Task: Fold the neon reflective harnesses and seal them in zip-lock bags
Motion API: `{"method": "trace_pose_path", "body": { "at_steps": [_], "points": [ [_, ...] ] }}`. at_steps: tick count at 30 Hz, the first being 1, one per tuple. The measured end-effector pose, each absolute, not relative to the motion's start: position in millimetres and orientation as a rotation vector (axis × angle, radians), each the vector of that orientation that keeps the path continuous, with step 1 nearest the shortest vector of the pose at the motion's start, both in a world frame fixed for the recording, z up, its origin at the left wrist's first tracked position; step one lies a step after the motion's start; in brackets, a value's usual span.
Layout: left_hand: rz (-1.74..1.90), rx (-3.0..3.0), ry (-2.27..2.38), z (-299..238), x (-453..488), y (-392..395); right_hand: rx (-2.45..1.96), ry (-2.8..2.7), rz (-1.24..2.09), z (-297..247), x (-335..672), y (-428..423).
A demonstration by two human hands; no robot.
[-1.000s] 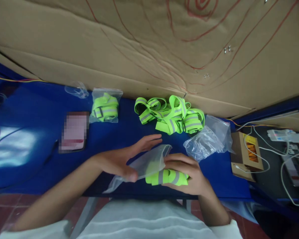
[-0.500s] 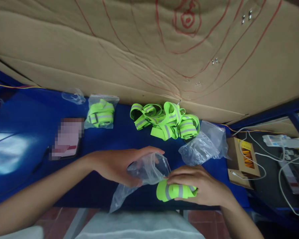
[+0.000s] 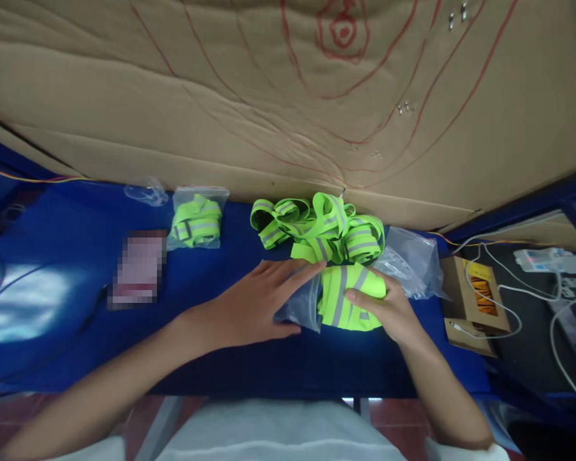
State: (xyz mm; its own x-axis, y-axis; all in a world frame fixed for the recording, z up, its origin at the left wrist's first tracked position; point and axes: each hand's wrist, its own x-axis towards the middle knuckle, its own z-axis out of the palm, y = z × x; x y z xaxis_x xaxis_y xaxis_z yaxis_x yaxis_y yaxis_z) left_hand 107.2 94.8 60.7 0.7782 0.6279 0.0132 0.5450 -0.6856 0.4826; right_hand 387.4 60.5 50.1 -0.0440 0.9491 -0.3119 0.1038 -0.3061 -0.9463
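My right hand (image 3: 394,306) grips a folded bundle of neon-green reflective strap (image 3: 343,301), its thumb pressed on top. My left hand (image 3: 252,304) is around a clear plastic bag (image 3: 303,310), fingers and thumb spread along its two sides. The bag's mouth faces the bundle and meets its left edge. Just behind my hands lies a loose pile of the same green straps (image 3: 324,224). At the back left, a clear zip bag (image 3: 196,221) has a rolled green strap inside.
A phone with a blurred screen (image 3: 139,269) lies left on the blue table (image 3: 240,358). Empty clear bags (image 3: 415,262) sit right of the strap pile. An open cardboard box (image 3: 475,298) and white cables are farther right. A cardboard panel (image 3: 221,128) stands behind.
My right hand has raised the strap bundle away from the front edge and turned it broad side up. My left hand has moved the bag forward against the bundle, its fingers now straighter.
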Motion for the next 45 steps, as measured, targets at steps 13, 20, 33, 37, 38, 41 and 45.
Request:
{"method": "trace_pose_path", "body": {
  "at_steps": [13,20,33,37,38,41,45],
  "points": [
    [0.413,2.710,1.089,39.5,135.4,90.3,-1.449,-0.981,1.365,36.2,385.9,53.3],
    [0.524,2.730,1.147,31.2,132.1,89.3,-1.544,-1.071,1.215,33.0,384.2,53.7],
    [0.316,2.694,1.236,22.3,152.1,86.6,-1.680,-1.278,1.108,33.7,364.5,53.5],
    [0.311,2.668,1.212,17.1,153.4,82.5,-1.603,-1.384,1.045,24.4,356.7,54.1],
    [0.306,2.661,1.202,16.5,151.4,82.4,-1.570,-1.415,1.038,23.1,355.4,54.2],
    [0.273,2.616,1.203,16.4,141.1,85.9,-1.520,-1.431,1.048,22.0,354.5,55.1],
    [0.195,2.598,1.302,19.5,127.0,94.8,-1.523,-1.465,1.098,24.5,358.4,57.0]
  ]
}}
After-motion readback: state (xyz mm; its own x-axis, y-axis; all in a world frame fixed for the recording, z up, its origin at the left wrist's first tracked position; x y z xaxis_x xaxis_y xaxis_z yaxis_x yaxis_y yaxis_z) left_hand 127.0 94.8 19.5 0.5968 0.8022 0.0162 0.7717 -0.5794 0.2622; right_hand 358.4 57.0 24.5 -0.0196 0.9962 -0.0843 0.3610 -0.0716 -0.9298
